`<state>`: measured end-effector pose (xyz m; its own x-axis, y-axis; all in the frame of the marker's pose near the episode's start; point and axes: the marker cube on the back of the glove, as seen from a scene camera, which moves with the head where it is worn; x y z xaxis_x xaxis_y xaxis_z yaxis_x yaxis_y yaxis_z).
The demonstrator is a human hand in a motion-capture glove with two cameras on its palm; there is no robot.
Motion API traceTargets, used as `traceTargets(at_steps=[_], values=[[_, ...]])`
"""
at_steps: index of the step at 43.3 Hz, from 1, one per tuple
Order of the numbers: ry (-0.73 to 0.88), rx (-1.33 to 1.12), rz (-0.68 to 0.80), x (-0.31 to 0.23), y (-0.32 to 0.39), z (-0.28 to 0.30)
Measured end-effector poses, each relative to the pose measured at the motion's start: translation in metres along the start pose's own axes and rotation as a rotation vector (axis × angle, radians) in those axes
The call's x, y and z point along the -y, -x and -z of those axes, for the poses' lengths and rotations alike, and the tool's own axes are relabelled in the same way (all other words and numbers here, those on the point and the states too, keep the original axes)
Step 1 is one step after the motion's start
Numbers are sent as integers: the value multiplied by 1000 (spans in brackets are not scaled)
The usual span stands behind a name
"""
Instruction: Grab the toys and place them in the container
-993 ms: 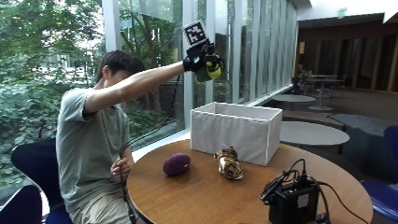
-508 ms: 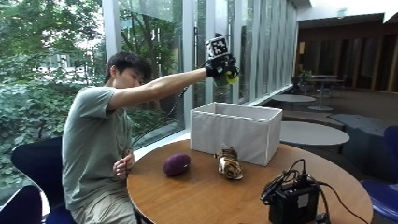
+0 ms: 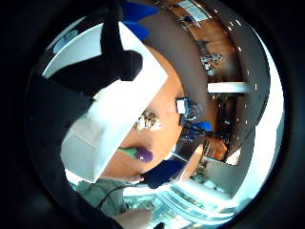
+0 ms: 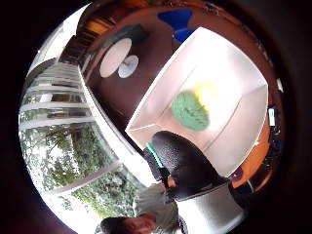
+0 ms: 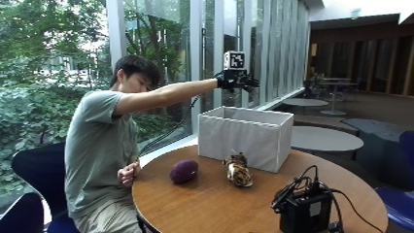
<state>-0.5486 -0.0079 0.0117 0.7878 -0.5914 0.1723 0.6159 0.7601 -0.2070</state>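
Observation:
My gloved right hand [image 5: 236,80] is stretched out high above the white fabric container [image 5: 246,138] with its fingers spread, holding nothing. Under the palm, a green and yellow toy [image 4: 191,108] shows blurred inside the container [image 4: 234,136]; I cannot tell whether it rests on the bottom. A purple plush toy [image 5: 183,171] and a striped tiger toy [image 5: 238,171] lie on the round wooden table [image 5: 207,208] just in front of the container. Both also show beside the container [image 3: 128,105] in the little finger side view: the purple toy [image 3: 143,154] and the tiger toy [image 3: 147,121].
A black device with cables [image 5: 304,211] stands at the table's near right edge. The person's bare left hand [image 5: 129,172] rests at the table's left edge. Blue chairs [image 5: 32,174] stand behind the person, and glass windows [image 5: 168,48] run behind the container.
My hand has moved right to above the container's opening, and it has let go of the yellow-green toy, which now shows inside the container.

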Motion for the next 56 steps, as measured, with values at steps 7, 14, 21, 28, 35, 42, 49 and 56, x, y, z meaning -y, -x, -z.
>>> traceTargets(at_steps=[7,14,21,28,35,42,49,56], values=[[-50,-98,-188,-12,-47,19],[-109,-15,-220,-40,-87,48],[-61,-25,-262,-73,-157,47],[30,-1,-143,-102,-218,4],[31,64,-359,-108,-309,-72],[196,-91,-428,-111,-358,-178],[358,-307,-333,-103,-361,-271],[159,-237,-313,-78,-338,-291]])
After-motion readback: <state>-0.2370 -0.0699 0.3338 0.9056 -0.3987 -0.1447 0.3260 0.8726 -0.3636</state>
